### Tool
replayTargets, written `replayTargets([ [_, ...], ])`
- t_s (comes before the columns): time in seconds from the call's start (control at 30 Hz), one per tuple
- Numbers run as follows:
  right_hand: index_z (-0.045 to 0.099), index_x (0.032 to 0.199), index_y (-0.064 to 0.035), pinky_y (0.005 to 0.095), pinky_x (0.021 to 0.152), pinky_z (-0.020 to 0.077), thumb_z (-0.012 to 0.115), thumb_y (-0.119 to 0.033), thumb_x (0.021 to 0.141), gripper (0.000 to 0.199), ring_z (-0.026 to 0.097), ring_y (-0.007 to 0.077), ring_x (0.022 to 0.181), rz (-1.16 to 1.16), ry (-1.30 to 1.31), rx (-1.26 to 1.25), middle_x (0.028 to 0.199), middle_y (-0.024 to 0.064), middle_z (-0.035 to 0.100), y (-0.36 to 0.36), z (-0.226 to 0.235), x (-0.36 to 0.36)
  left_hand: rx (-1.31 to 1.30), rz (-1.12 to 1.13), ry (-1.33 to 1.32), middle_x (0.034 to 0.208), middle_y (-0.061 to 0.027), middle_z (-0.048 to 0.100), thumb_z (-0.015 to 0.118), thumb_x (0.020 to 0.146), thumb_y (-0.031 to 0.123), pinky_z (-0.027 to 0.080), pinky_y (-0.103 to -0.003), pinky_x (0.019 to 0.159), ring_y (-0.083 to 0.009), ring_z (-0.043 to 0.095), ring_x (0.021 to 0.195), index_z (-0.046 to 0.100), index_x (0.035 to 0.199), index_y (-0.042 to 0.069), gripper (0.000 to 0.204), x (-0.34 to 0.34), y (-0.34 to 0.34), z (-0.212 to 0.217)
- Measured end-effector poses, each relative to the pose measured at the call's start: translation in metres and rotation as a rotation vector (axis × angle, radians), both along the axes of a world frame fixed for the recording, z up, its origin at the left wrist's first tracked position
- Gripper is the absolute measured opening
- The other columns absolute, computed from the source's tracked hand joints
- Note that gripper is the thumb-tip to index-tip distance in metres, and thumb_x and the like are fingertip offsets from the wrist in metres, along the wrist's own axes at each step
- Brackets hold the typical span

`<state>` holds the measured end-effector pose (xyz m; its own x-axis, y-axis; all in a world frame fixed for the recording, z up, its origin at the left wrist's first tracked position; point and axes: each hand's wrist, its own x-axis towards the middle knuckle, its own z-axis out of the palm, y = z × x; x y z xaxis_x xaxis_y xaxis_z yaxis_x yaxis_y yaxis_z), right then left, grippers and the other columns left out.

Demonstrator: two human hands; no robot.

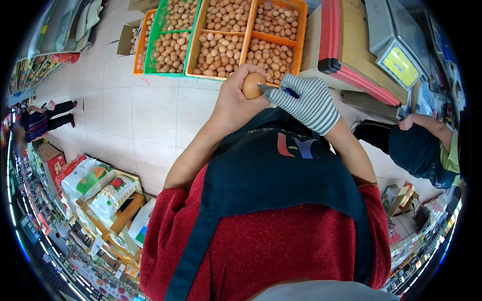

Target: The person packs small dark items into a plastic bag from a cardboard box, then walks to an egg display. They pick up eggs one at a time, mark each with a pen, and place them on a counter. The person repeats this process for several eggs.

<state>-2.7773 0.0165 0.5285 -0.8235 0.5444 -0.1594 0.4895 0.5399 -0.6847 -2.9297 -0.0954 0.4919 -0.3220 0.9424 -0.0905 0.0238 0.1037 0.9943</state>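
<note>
Far-left person: a figure in dark trousers (61,108) stands on the pale tiled floor (113,108), well apart from the hands.
Packed bags: two white bags with coloured prints (103,185) lie side by side near a wooden stand (129,212).
Green crate: this divided crate (189,52) holds brown eggs in both visible compartments.
Orange crates: beyond the hands, the divided orange crates (303,25) also hold loose brown eggs.
Left hand: bare, the left hand (235,98) has its fingers curled closed around one egg.
Held egg: the brown egg (252,86) sits in that grip, in front of the dark apron (251,173).
Blade: a grey pointed blade (268,91) has its tip at the egg's right side; whether they touch, I cannot tell.
Right hand: in a grey-and-white striped glove, the right hand (312,104) has its fingers bent closed on the blade's tool.
Far-right person: a co-worker in a dark apron (412,150) stands beyond the right arm.
</note>
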Motion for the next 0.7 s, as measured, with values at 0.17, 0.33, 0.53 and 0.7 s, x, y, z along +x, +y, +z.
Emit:
replayTargets([
  [0.17,0.060,0.069,-0.0048,0.0409,0.050,0.0464,0.065,-0.055,0.082,0.052,0.059,0.0310,0.052,-0.023,0.073,0.057,0.058,0.0141,0.059,0.006,-0.008,-0.006,0.011,0.022,-0.003,0.094,-0.0007,0.056,0.066,0.072,-0.005,0.045,-0.021,0.077,-0.0069,0.054,0.089,0.056,0.103,0.005,0.034,0.000,-0.001,0.009],
  [0.33,0.065,0.081,-0.0071,0.0360,0.050,0.0451,0.065,-0.036,0.090,0.030,0.056,0.0242,0.053,0.063,0.105,0.133,0.062,0.0105,0.056,-0.004,0.000,-0.008,-0.002,-0.010,-0.014,0.093,0.0002,0.056,0.068,0.073,-0.005,0.045,-0.022,0.077,-0.0070,0.053,0.087,0.056,0.100,0.005,0.031,-0.007,-0.002,0.007],
  [0.53,0.058,0.075,-0.0024,0.0370,0.053,0.0468,0.068,-0.043,0.086,0.043,0.057,0.0264,0.055,0.080,-0.004,0.136,0.060,0.0131,0.053,0.007,-0.012,-0.011,0.003,0.000,0.011,0.091,0.0008,0.054,0.071,0.073,-0.002,0.045,-0.023,0.077,-0.0074,0.053,0.085,0.055,0.097,0.006,0.030,-0.010,0.003,0.005],
  [0.7,0.064,0.080,-0.0016,0.0380,0.063,0.0507,0.064,-0.061,0.081,0.060,0.064,0.0277,0.065,-0.418,0.002,-0.079,0.067,0.0164,0.064,0.072,-0.073,0.008,-0.058,0.032,-0.025,0.088,0.0009,0.054,0.075,0.076,0.005,0.045,-0.022,0.072,-0.0064,0.051,0.080,0.055,0.092,0.006,0.026,-0.013,0.007,-0.007],
])
